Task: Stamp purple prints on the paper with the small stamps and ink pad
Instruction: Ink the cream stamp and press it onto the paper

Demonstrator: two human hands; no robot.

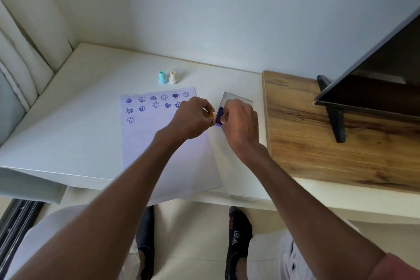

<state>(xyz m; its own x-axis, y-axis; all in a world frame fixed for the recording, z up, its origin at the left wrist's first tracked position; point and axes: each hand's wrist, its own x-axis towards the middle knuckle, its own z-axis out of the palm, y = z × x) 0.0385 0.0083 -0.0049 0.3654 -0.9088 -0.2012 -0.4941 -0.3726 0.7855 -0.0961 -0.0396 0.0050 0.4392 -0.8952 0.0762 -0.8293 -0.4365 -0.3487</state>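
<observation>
Purple ink shows between two hands working close together at the right edge of the paper. Left hand curls its fingers round a small yellow-orange stamp, its smiley end turned toward the camera, right beside the ink pad. Right hand rests on the pad with fingers bent, apparently steadying its case; just what they pinch cannot be told. Behind the right hand, the pad's clear lid stands open. Across the sheet's far end, two rows of hearts and smiley faces are already printed, and a third row has one smiley at its left end. Most of the sheet nearer the person is unstamped, so the job looks well under half done, with this stamp seemingly about to be inked. A teal stamp and a cream stamp stand upright side by side on the white table, just beyond the paper.
</observation>
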